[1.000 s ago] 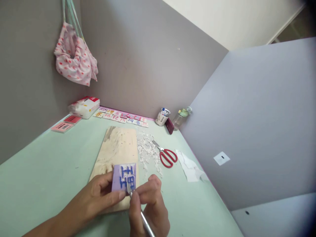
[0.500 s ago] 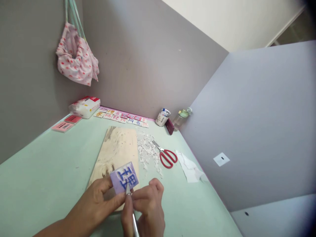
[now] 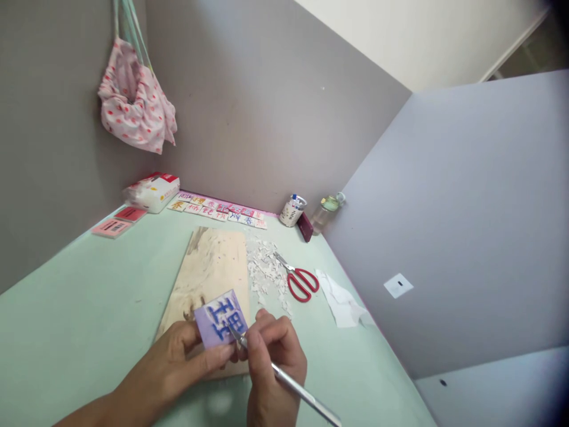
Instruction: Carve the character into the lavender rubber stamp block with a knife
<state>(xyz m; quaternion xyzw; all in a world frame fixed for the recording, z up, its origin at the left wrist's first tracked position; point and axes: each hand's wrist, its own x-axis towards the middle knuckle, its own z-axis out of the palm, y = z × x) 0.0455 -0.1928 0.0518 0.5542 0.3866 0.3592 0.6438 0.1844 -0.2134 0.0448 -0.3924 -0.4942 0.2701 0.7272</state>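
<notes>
Between the thumb and fingers of my left hand point(image 3: 182, 362) is a square purple carving block point(image 3: 208, 332), tilted toward me. A blue character stands out on its face, with pale cut-away areas around the upper strokes. My right hand point(image 3: 278, 362) grips a silver craft knife point(image 3: 302, 391) like a pen. The knife's tip meets the block's face beside the blue strokes, and its handle slants down to the right. Beneath both hands lies a wooden board point(image 3: 217, 255) with dark marks.
White shavings point(image 3: 264, 267) are scattered right of the board, next to red-handled scissors point(image 3: 302, 283). Crumpled tissue point(image 3: 340, 302) lies farther right. At the back are rows of lettered tiles point(image 3: 213, 209), a tissue pack point(image 3: 153, 193), a can point(image 3: 292, 212) and a bottle point(image 3: 326, 213).
My right hand has shifted slightly right and turned, so the knife handle now slants to the lower right rather than pointing nearly straight down. The block has moved slightly left.
</notes>
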